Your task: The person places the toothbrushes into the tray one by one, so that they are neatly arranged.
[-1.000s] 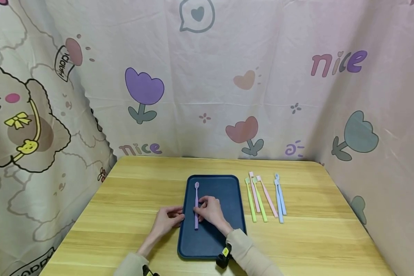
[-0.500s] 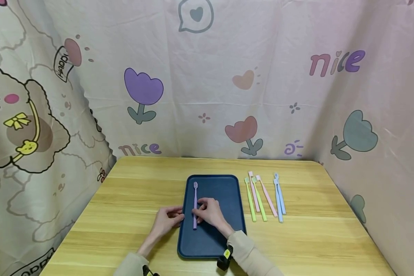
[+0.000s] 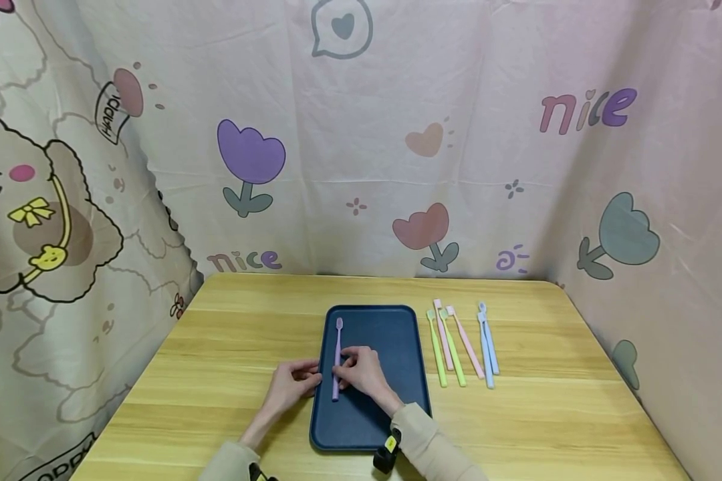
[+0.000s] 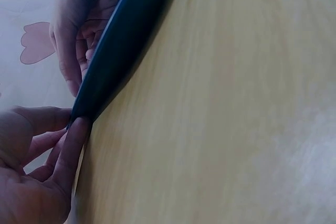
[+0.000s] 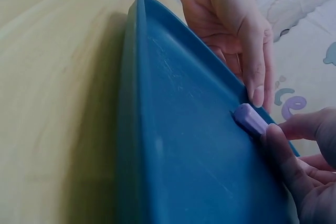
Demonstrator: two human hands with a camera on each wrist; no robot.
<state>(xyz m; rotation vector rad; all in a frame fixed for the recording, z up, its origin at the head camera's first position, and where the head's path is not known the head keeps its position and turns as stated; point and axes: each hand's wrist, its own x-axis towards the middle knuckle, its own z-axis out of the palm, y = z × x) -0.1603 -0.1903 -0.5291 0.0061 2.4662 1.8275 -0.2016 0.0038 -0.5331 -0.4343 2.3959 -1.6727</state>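
Observation:
A purple toothbrush (image 3: 338, 342) lies lengthwise along the left side of a dark blue tray (image 3: 378, 427), bristle head toward the back. My right hand (image 3: 364, 371) pinches its handle between thumb and fingers; in the right wrist view the handle's blunt end (image 5: 248, 116) pokes out beyond the fingertips, close over the tray floor. At the tray's left edge, my left hand (image 3: 293, 383) grips the rim, with thumb and fingers on either side of it in the left wrist view.
Several more toothbrushes lie on the wooden table (image 3: 241, 321) right of the tray: green ones (image 3: 436, 351), pink ones (image 3: 469, 347) and blue ones (image 3: 486, 347). A printed cloth (image 3: 349, 133) hangs behind the table and along its sides.
My right hand has shifted the purple toothbrush slightly left, closer to the tray's left rim. The left hand has stayed at the rim.

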